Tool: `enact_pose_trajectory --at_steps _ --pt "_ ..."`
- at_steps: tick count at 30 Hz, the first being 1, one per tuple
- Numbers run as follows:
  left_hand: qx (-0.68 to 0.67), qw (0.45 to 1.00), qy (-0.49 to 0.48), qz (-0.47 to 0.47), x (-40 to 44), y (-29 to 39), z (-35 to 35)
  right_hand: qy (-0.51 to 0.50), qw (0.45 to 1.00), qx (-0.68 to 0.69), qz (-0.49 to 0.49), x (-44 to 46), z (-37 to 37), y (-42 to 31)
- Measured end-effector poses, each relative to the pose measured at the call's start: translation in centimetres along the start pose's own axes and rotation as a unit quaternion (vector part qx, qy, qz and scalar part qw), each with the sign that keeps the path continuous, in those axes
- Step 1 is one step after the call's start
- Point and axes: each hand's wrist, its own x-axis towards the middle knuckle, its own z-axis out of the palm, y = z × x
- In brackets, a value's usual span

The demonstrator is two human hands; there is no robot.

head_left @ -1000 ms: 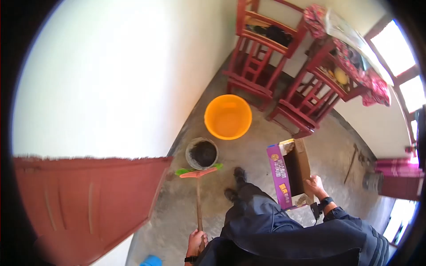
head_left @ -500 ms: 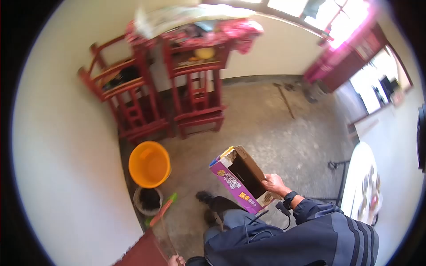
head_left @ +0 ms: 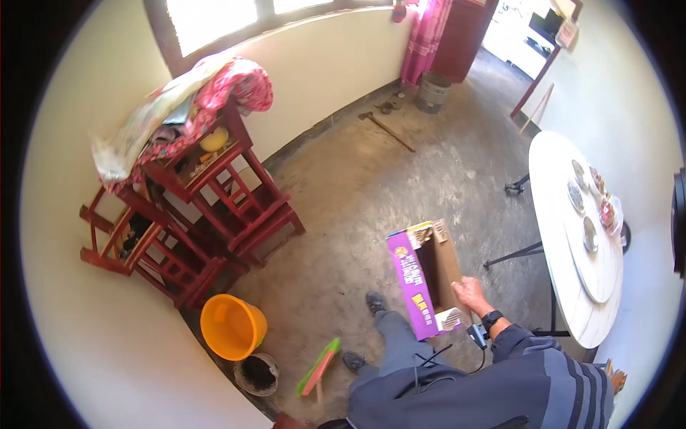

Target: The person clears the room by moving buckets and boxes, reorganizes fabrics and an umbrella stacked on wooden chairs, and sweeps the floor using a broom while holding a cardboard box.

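My right hand point(head_left: 469, 294) grips the near right edge of an open cardboard box point(head_left: 418, 294), fingers closed around its wall. The box has a purple printed side, a brown inside and a yellow far end; it is held tilted in front of my legs. A green and orange-red broom point(head_left: 318, 367) is low in the picture, left of my feet, with a short piece of its handle showing. My left hand is out of view below the lower edge.
An orange bucket point(head_left: 233, 327) and a smaller dark-filled bucket point(head_left: 256, 375) stand by the left wall. Stacked red wooden chairs point(head_left: 243, 207) carry cloths. At right is a white round table point(head_left: 572, 286) with dishes. A long-handled tool point(head_left: 389, 132) lies near a grey bucket point(head_left: 433, 93).
My view has turned right, bringing the table and doorway further in. The box stays in my right hand. My left hand has dropped out of view, and the broom appears further right.
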Motion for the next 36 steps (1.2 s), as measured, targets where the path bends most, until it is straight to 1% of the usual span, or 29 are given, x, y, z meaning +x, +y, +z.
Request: enact_pose_trajectory --at_steps 3,4,5,6,9,11,12,13,14,16,17,18,19,20,22,24,26,28,29,30,32,33,34,35,36 --pt "0.049 0.998 -0.03 0.005 1.3 3.4 3.6 0.011 0.997 0.046 0.064 0.8 -2.5 1.3" --pt "0.069 0.997 -0.039 0.01 1.7 4.5 5.2 0.016 0.996 0.048 0.079 1.5 -2.8 2.8" --pt "0.088 0.995 -0.047 0.014 2.1 5.6 6.8 0.022 0.994 0.051 0.095 1.9 -2.9 4.6" --pt "0.106 0.993 -0.054 0.024 2.1 6.8 7.7 0.023 0.993 0.059 0.098 2.4 -1.8 3.7" --pt "0.175 0.98 -0.08 0.045 3.0 10.8 13.5 0.053 0.984 0.092 0.14 5.2 -2.3 7.7" --pt "0.221 0.968 -0.101 0.062 3.1 13.6 17.5 0.045 0.982 0.095 0.159 6.0 -2.7 10.3" --pt "0.241 0.96 -0.116 0.082 3.1 14.8 19.1 0.048 0.983 0.089 0.152 8.5 -4.7 10.7" --pt "0.261 0.95 -0.132 0.109 3.5 15.7 19.3 0.074 0.976 0.151 0.139 9.0 -5.4 8.1" --pt "0.283 0.936 -0.152 0.144 3.4 17.0 20.4 0.081 0.969 0.175 0.153 9.6 -6.9 7.8" --pt "0.318 0.901 -0.193 0.222 3.9 20.1 22.4 0.096 0.954 0.223 0.176 12.1 -9.3 8.0" --pt "0.334 0.873 -0.218 0.282 4.5 21.6 23.7 0.108 0.949 0.238 0.178 13.5 -10.3 8.3" --pt "0.32 0.905 -0.219 0.177 5.8 23.9 25.5 0.117 0.944 0.251 0.181 14.6 -11.1 8.6" --pt "0.306 0.926 -0.209 0.07 7.3 26.2 27.3 0.125 0.939 0.262 0.185 15.6 -11.5 8.8" --pt "0.281 0.94 -0.193 -0.034 8.8 28.3 28.0 0.143 0.932 0.29 0.165 17.3 -11.4 8.4" --pt "0.156 0.97 -0.182 -0.047 15.4 29.0 30.4 0.183 0.916 0.324 0.152 20.2 -11.5 9.6" --pt "0.174 0.964 -0.199 -0.022 14.1 34.1 37.1 0.141 0.926 0.272 0.223 23.4 -17.7 5.6" --pt "0.112 0.97 -0.206 -0.059 17.4 36.7 40.6 0.161 0.9 0.333 0.23 27.7 -16.3 8.9" --pt "0.13 0.965 -0.219 -0.065 18.7 40.1 42.3 0.218 0.878 0.36 0.227 30.5 -16.5 7.0" --pt "0.122 0.964 -0.227 -0.064 20.1 41.4 44.7 0.252 0.867 0.373 0.214 32.9 -17.3 7.0" --pt "0.113 0.966 -0.221 -0.067 20.6 42.9 45.6 0.241 0.875 0.343 0.24 34.1 -18.6 6.6" --pt "0.16 0.959 -0.229 -0.055 21.9 46.1 48.7 0.221 0.884 0.308 0.275 37.4 -20.3 5.8" --pt "0.15 0.958 -0.229 -0.081 23.2 47.5 50.0 0.23 0.888 0.283 0.281 38.7 -19.0 7.7" --pt "0.136 0.957 -0.229 -0.113 23.6 48.2 49.5 0.262 0.851 0.371 0.263 37.5 -18.7 6.4" --pt "0.146 0.958 -0.221 -0.113 24.2 49.6 49.8 0.274 0.835 0.4 0.259 37.6 -19.1 5.5" --pt "0.156 0.957 -0.219 -0.114 24.9 51.4 51.7 0.291 0.819 0.425 0.254 38.6 -20.1 4.7"
